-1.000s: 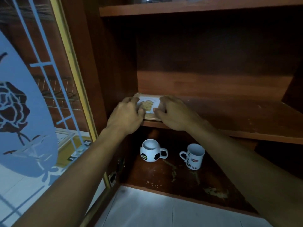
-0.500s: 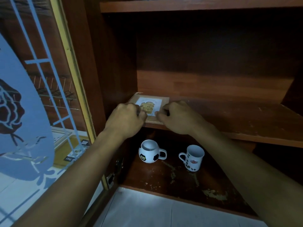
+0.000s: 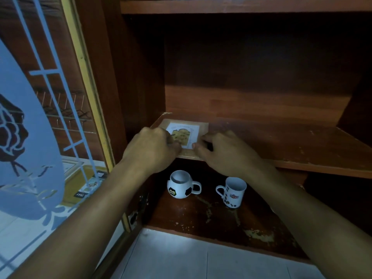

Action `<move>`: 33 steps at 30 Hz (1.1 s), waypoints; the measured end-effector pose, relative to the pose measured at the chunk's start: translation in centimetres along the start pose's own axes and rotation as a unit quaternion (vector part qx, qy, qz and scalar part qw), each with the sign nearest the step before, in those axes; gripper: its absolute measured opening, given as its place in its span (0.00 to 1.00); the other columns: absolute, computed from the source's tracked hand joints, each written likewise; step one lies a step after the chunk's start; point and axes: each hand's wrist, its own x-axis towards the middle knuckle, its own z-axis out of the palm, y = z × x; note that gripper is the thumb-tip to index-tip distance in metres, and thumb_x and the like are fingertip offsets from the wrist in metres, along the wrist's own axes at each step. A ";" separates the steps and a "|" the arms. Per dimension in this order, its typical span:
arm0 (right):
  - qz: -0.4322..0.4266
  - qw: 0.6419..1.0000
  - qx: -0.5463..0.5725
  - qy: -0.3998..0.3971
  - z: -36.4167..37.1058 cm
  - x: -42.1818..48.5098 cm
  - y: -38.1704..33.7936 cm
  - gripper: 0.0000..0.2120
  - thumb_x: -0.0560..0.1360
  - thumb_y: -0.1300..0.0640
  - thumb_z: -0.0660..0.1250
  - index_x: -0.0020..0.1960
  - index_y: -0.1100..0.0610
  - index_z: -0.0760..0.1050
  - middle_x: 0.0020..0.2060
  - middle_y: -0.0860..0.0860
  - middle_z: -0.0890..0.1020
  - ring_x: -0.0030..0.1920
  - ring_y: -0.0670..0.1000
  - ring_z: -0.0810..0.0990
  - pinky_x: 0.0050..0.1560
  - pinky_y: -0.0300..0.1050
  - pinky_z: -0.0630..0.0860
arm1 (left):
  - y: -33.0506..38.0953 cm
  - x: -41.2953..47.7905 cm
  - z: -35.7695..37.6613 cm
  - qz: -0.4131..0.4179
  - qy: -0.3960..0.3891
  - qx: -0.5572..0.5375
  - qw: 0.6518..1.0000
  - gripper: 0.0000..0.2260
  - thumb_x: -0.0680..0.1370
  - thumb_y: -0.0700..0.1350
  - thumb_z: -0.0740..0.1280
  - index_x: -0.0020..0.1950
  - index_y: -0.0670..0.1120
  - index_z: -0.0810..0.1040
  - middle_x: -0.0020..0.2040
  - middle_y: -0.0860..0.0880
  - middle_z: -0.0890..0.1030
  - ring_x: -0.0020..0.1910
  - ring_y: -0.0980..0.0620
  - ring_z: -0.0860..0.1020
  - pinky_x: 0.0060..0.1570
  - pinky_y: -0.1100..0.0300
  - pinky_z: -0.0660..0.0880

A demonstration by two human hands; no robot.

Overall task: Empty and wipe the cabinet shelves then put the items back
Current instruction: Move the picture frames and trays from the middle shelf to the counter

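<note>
**On the middle shelf, at its left front corner: the flat box between my two hands**

The flat box (image 3: 202,127), brown with a white picture label on top, lies flat on the middle shelf (image 3: 281,141), close against the cabinet's left wall and reaching the shelf's front edge. My left hand (image 3: 153,151) sits at its near left side, fingers curled down onto the top beside the label. My right hand (image 3: 227,155) takes the near right corner, thumb on the front edge and fingers bent round the right side, so both hands grip the box. Directly below, on the stained lower shelf (image 3: 211,218), stand a football mug (image 3: 181,186) and, just to its right but apart, a white mug (image 3: 234,193) printed with coffee beans; their handles face each other. At far left stands the open glass door (image 3: 30,137) with its blue rose pattern. Pale tiles (image 3: 181,258) lie in front of the cabinet.
</note>
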 end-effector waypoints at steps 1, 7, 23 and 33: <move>-0.006 1.000 -0.009 0.005 0.1 -0.1 0.0 0.18 0.79 0.41 0.59 0.43 0.53 0.79 0.39 0.47 0.81 0.37 0.46 0.80 0.40 0.50 0.80 | 0.0 0.1 -0.1 -0.004 -0.001 -0.004 1.000 0.16 0.78 0.56 0.64 0.59 0.48 0.81 0.55 0.45 0.79 0.48 0.47 0.79 0.39 0.58 0.77; 0.016 0.992 -0.106 0.068 -0.6 -0.1 -0.8 0.17 0.78 0.39 0.61 0.52 0.52 0.79 0.42 0.46 0.76 0.44 0.47 0.74 0.41 0.42 0.69 | 0.3 1.9 -0.8 -0.048 -0.013 0.024 0.998 0.14 0.81 0.50 0.60 0.59 0.42 0.76 0.47 0.45 0.72 0.43 0.47 0.75 0.38 0.56 0.71; 0.137 0.985 -0.106 0.019 -0.3 0.1 -3.2 0.17 0.80 0.43 0.57 0.50 0.55 0.77 0.43 0.52 0.75 0.44 0.54 0.75 0.42 0.44 0.69 | 0.0 2.5 -0.2 -0.042 -0.012 0.078 0.996 0.14 0.80 0.44 0.61 0.65 0.44 0.75 0.60 0.40 0.76 0.59 0.39 0.75 0.48 0.53 0.72; 0.167 0.985 0.006 0.030 0.5 -0.5 -2.5 0.19 0.80 0.45 0.57 0.43 0.57 0.76 0.37 0.53 0.82 0.37 0.54 0.82 0.41 0.52 0.82 | 0.1 2.6 0.3 -0.060 0.002 0.063 0.996 0.18 0.78 0.43 0.62 0.68 0.46 0.73 0.62 0.42 0.75 0.61 0.41 0.73 0.54 0.50 0.74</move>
